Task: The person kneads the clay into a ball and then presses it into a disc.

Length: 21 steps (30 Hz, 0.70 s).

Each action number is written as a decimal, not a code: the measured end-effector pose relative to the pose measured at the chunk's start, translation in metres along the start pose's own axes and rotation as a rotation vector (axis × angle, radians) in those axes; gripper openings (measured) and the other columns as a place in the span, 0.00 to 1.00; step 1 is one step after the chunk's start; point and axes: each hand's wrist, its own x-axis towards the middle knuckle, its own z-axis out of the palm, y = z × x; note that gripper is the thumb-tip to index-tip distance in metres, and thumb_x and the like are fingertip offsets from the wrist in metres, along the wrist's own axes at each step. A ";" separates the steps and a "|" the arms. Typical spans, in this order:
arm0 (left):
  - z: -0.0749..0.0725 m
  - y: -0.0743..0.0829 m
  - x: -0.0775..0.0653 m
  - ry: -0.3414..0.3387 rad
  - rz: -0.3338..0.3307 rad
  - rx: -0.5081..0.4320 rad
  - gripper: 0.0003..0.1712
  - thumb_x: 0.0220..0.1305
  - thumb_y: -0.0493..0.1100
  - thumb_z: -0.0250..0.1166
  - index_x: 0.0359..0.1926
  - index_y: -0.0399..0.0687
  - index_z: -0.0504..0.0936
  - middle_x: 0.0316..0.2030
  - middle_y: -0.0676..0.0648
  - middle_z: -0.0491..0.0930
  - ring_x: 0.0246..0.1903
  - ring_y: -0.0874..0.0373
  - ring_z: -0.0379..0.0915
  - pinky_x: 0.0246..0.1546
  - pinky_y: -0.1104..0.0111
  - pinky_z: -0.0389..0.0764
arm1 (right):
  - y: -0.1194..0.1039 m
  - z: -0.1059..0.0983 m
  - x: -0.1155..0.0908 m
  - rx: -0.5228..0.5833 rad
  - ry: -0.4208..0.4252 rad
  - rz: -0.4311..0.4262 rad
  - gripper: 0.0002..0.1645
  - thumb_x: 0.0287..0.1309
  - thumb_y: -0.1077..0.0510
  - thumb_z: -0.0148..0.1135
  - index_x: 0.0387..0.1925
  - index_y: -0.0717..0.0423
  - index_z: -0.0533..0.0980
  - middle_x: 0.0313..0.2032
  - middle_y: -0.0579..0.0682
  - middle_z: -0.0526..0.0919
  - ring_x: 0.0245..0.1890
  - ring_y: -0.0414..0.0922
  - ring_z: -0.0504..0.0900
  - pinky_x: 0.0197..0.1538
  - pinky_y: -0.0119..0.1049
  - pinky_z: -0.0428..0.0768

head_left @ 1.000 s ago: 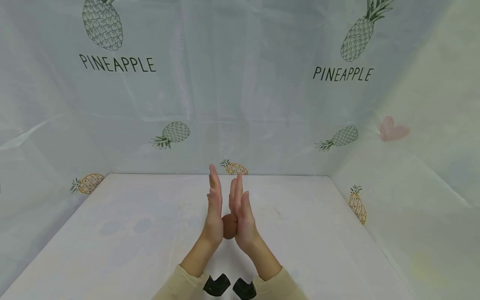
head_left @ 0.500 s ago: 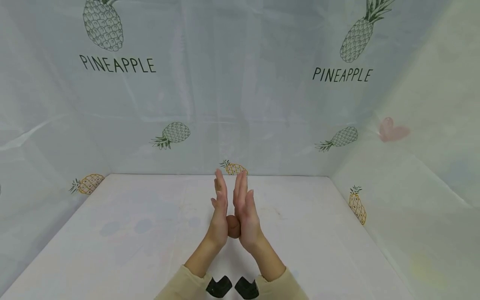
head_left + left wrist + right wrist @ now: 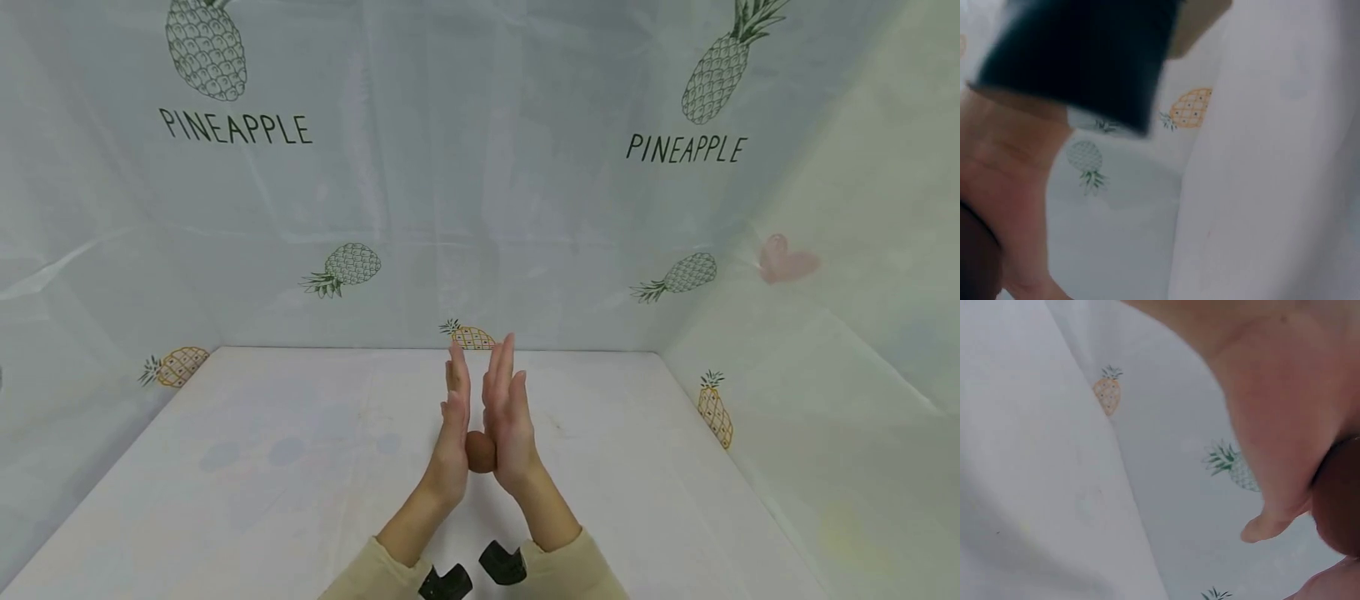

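A brown ball (image 3: 481,452), clay-like and smooth, is sandwiched between two upright palms above the table's middle. From the left side my left hand (image 3: 452,458) presses on it with straight fingers pointing away. My right hand (image 3: 515,442) lies flat against the opposite side, fingers likewise straight, reaching slightly farther forward than the left. Fingertips of the two hands stay apart. In the left wrist view, the ball (image 3: 975,259) shows dark at the lower left edge; in the right wrist view, part of the ball (image 3: 1340,494) appears at the right edge.
A white table (image 3: 300,500) lies beneath the hands. Pale pineapple-printed sheeting (image 3: 480,183) rises behind it and at both sides. Black wrist mounts, one left (image 3: 446,582) and one right (image 3: 502,563), sit by the cream sleeves (image 3: 577,571).
Both hands and the ball have drifted a little to the right. The right hand has slid forward against the left, which has come back slightly. A crease seen on the ball earlier no longer shows.
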 end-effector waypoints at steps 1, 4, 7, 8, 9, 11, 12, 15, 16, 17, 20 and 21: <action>0.000 0.001 0.000 0.003 0.001 -0.002 0.39 0.79 0.73 0.20 0.84 0.75 0.26 0.82 0.69 0.21 0.81 0.61 0.09 0.72 0.33 0.14 | 0.001 -0.001 0.000 0.001 0.005 0.002 0.38 0.77 0.28 0.10 0.82 0.22 0.22 0.83 0.31 0.23 0.84 0.50 0.23 0.77 0.67 0.19; 0.001 0.006 -0.001 0.006 0.009 -0.008 0.39 0.79 0.72 0.20 0.84 0.75 0.27 0.82 0.69 0.22 0.82 0.61 0.10 0.73 0.32 0.17 | 0.005 -0.002 0.001 -0.005 0.022 0.012 0.38 0.78 0.28 0.11 0.83 0.23 0.23 0.83 0.31 0.23 0.84 0.48 0.24 0.78 0.66 0.20; 0.000 0.010 -0.001 0.010 0.019 -0.005 0.39 0.79 0.71 0.20 0.85 0.73 0.27 0.83 0.69 0.22 0.82 0.62 0.11 0.74 0.33 0.17 | 0.010 -0.001 0.002 -0.001 0.029 0.033 0.38 0.79 0.27 0.12 0.83 0.23 0.24 0.83 0.32 0.23 0.84 0.49 0.24 0.79 0.64 0.21; -0.001 0.011 -0.001 0.012 0.021 -0.002 0.39 0.79 0.71 0.20 0.85 0.73 0.27 0.83 0.68 0.22 0.82 0.62 0.11 0.75 0.34 0.18 | 0.011 0.000 0.002 -0.002 0.025 0.037 0.38 0.79 0.28 0.12 0.83 0.23 0.24 0.83 0.33 0.23 0.84 0.49 0.24 0.79 0.64 0.21; -0.003 0.012 -0.001 0.018 0.019 0.001 0.39 0.79 0.71 0.20 0.85 0.73 0.27 0.83 0.68 0.22 0.82 0.62 0.11 0.75 0.34 0.18 | 0.012 0.001 0.001 0.001 0.018 0.044 0.38 0.79 0.28 0.12 0.83 0.23 0.24 0.83 0.34 0.23 0.84 0.49 0.25 0.79 0.63 0.21; -0.006 0.012 0.000 0.032 0.020 0.007 0.39 0.79 0.71 0.20 0.85 0.73 0.27 0.83 0.67 0.21 0.82 0.62 0.10 0.75 0.35 0.18 | 0.014 0.005 0.001 0.005 -0.003 0.059 0.38 0.79 0.27 0.13 0.83 0.23 0.24 0.83 0.35 0.23 0.85 0.49 0.25 0.80 0.62 0.22; -0.008 0.013 0.001 0.040 0.019 0.013 0.39 0.79 0.71 0.20 0.85 0.73 0.27 0.83 0.67 0.21 0.82 0.62 0.10 0.75 0.35 0.18 | 0.015 0.007 0.001 0.004 -0.017 0.064 0.39 0.79 0.27 0.13 0.83 0.24 0.24 0.84 0.35 0.24 0.85 0.48 0.26 0.81 0.60 0.23; -0.015 0.013 0.004 0.067 0.015 0.028 0.39 0.79 0.72 0.20 0.84 0.75 0.27 0.83 0.67 0.21 0.81 0.63 0.10 0.75 0.35 0.17 | 0.017 0.014 0.000 -0.003 -0.070 0.080 0.40 0.78 0.27 0.11 0.83 0.27 0.22 0.84 0.36 0.24 0.85 0.46 0.28 0.82 0.57 0.25; -0.017 0.012 0.005 0.075 0.017 0.029 0.39 0.79 0.72 0.20 0.84 0.75 0.27 0.83 0.67 0.21 0.81 0.63 0.10 0.75 0.36 0.17 | 0.017 0.016 -0.001 -0.007 -0.088 0.080 0.40 0.78 0.26 0.11 0.83 0.28 0.22 0.84 0.36 0.24 0.85 0.46 0.28 0.82 0.56 0.26; -0.019 0.013 0.006 0.083 0.013 0.031 0.39 0.79 0.72 0.20 0.84 0.77 0.27 0.83 0.67 0.21 0.81 0.63 0.10 0.76 0.36 0.17 | 0.017 0.018 -0.001 -0.009 -0.104 0.079 0.40 0.78 0.27 0.11 0.83 0.28 0.21 0.84 0.36 0.24 0.85 0.45 0.28 0.83 0.55 0.27; -0.023 0.011 0.007 0.095 0.016 0.042 0.39 0.79 0.72 0.20 0.84 0.76 0.27 0.83 0.66 0.21 0.82 0.60 0.10 0.75 0.35 0.16 | 0.016 0.021 -0.002 -0.015 -0.133 0.055 0.41 0.78 0.28 0.09 0.83 0.31 0.21 0.84 0.37 0.24 0.84 0.42 0.27 0.84 0.52 0.29; -0.023 0.010 0.008 0.098 0.018 0.047 0.39 0.79 0.72 0.21 0.84 0.75 0.27 0.83 0.64 0.21 0.82 0.59 0.09 0.74 0.35 0.16 | 0.015 0.022 -0.002 -0.014 -0.135 0.043 0.41 0.78 0.28 0.08 0.83 0.32 0.21 0.84 0.37 0.24 0.84 0.42 0.27 0.84 0.51 0.29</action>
